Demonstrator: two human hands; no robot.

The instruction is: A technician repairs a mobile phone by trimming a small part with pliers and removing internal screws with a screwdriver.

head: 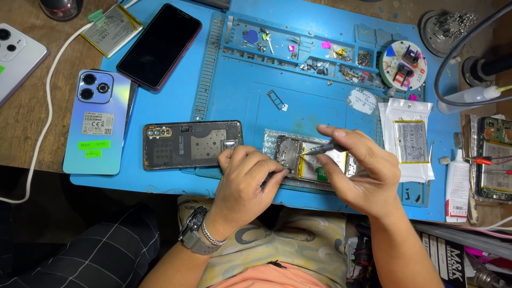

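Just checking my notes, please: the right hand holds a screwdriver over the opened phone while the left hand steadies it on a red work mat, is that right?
Not quite: the head view shows the work mat is blue, not red. The right hand does hold the screwdriver over the opened phone, and the left hand steadies it.

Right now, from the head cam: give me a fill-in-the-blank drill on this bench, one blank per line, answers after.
1. The right hand holds a ____ with its tip on the opened phone.
2. The left hand wears a ____ on its wrist.
3. The detached back cover lies to the ____ of the opened phone.
4. The work mat is ____ in colour.

Missing words: screwdriver; watch; left; blue
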